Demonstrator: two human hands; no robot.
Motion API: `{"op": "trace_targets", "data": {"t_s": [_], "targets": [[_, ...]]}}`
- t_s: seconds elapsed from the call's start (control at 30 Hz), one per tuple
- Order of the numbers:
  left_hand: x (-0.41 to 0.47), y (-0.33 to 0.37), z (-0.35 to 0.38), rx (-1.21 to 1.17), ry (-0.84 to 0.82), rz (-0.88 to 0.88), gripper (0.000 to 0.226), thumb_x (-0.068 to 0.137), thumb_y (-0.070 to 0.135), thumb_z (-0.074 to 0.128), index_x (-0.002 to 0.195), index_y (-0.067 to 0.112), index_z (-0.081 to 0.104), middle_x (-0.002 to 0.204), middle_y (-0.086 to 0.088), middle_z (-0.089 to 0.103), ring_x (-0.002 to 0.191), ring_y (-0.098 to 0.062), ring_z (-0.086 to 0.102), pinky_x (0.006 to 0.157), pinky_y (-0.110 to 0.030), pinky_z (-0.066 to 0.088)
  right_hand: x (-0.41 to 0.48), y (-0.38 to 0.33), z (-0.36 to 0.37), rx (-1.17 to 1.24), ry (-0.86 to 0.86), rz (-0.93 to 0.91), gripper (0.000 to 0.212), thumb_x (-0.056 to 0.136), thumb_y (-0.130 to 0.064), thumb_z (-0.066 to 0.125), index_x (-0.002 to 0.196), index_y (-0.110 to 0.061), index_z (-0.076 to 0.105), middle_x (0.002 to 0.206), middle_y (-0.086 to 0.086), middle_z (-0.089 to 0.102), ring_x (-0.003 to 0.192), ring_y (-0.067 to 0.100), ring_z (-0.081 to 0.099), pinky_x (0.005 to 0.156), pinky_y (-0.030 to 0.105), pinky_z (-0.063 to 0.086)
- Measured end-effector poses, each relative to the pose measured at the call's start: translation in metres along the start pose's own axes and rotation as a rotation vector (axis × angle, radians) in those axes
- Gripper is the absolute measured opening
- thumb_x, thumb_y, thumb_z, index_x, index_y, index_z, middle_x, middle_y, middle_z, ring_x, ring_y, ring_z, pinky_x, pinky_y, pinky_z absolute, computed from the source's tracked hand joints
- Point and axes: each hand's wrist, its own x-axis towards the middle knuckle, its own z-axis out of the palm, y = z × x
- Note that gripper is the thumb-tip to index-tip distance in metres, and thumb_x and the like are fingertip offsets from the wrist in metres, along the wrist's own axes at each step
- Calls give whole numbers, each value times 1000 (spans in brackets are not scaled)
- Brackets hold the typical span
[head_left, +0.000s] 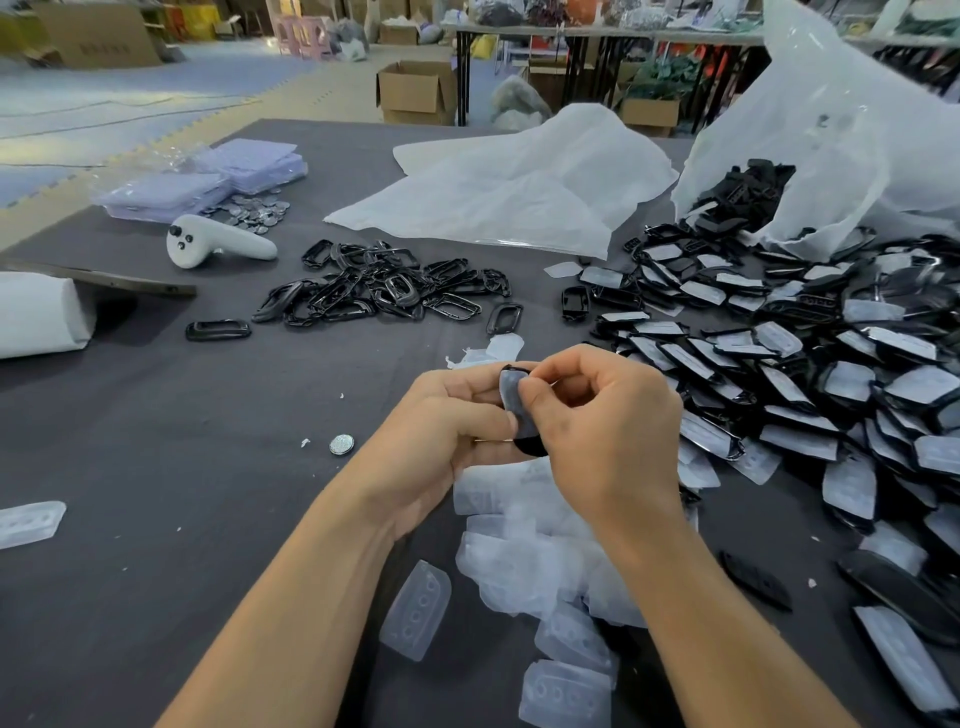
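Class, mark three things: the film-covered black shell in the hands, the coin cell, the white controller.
film-covered black shell (510, 393): head view, on its film face.
coin cell (341, 445): head view, centre of its top.
white controller (223, 243): head view, mid handle.

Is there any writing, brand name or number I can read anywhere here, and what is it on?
None can be read.
Cardboard box, far left: dark print, too blurred.
Films on the pile of black parts: faint marks, too small.
Black part held by left hand and right hand: no text shows.
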Motion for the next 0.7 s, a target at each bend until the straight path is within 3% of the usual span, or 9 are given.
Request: {"op": "trace_targets", "data": {"t_s": [0.1, 0.17, 0.3, 0.5, 0.6, 0.7], "targets": [[2, 0, -1, 9, 76, -21, 53, 76, -16, 49, 114, 7, 78, 109, -21, 76, 101, -30, 74, 88, -42, 63, 1, 1, 0, 15, -42, 0, 15, 85, -21, 77, 74, -27, 70, 68, -17, 69, 62, 6, 65, 57, 25, 54], [2, 0, -3, -3, 113, -26, 53, 81, -21, 45, 114, 4, 77, 108, -22, 75, 100, -31, 74, 86, -41, 63, 4, 2, -2, 79, -106, 48, 15, 86, -19, 74, 74, -26, 70, 68, -12, 69, 62, 8, 64, 61, 31, 58], [0, 2, -5, -39, 123, -48, 44, 87, -19, 46, 114, 0, 75, 98, -19, 74, 92, -28, 72, 85, -39, 64, 7, 4, -5, 73, -164, 39, 17, 86, -18, 74, 72, -27, 70, 64, -8, 69, 59, 10, 63, 58, 34, 57], [-1, 1, -2, 14, 105, -74, 42, 82, -10, 51, 115, 0, 75, 107, -23, 73, 102, -33, 72, 97, -51, 58, 4, 6, -5, -48, -120, -80, 15, 85, -21, 78, 76, -29, 69, 65, -13, 65, 62, 10, 62, 55, 26, 51], [0, 1, -3, 14, 114, -80, 42, 78, -7, 54, 112, 2, 76, 108, -23, 74, 101, -31, 73, 95, -49, 60, 3, 6, -4, -86, -96, -136, 13, 85, -23, 79, 78, -29, 69, 60, -11, 62, 62, 11, 60, 56, 31, 52], [-1, 1, -3, 47, 113, -62, 37, 81, -7, 61, 112, 4, 77, 108, -22, 75, 102, -30, 73, 94, -48, 60, 3, 7, -2, -106, -58, -143, 14, 83, -29, 81, 78, -29, 68, 61, -12, 62, 63, 11, 60, 54, 26, 49]]}}
